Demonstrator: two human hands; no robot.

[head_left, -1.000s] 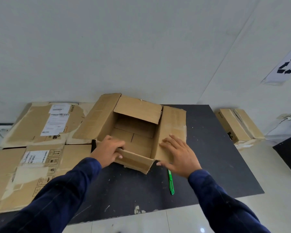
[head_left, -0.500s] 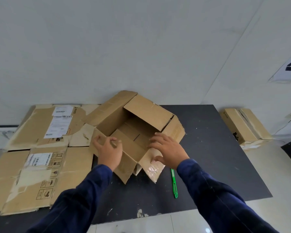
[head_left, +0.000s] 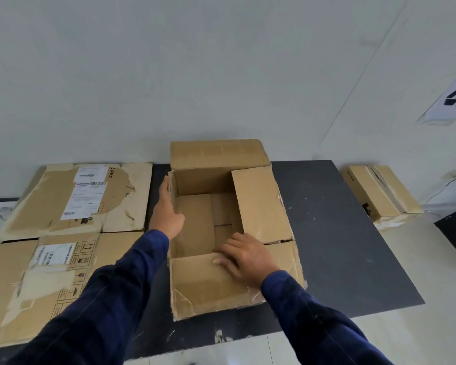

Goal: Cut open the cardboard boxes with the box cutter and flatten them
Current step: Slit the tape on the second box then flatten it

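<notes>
An open brown cardboard box (head_left: pixel 208 288) stands on the black mat (head_left: pixel 340 246), square to me, its flaps spread out and its inside bare. My left hand (head_left: pixel 167 209) lies flat with straight fingers against the outside of the box's left wall. My right hand (head_left: pixel 244 255) rests on the near flap at the box's front rim, fingers spread and slightly bent. The green box cutter is hidden from view.
Two flattened boxes lie left of the mat, a far one (head_left: pixel 82 196) and a near one (head_left: pixel 37 285), both with labels. A closed small box (head_left: pixel 379 193) sits on the floor at the right. A wall rises right behind the mat.
The box has turned from a tilted, skewed pose to standing square with its opening up. My left hand slid to its left wall; my right hand moved to the near flap. The cutter is now covered.
</notes>
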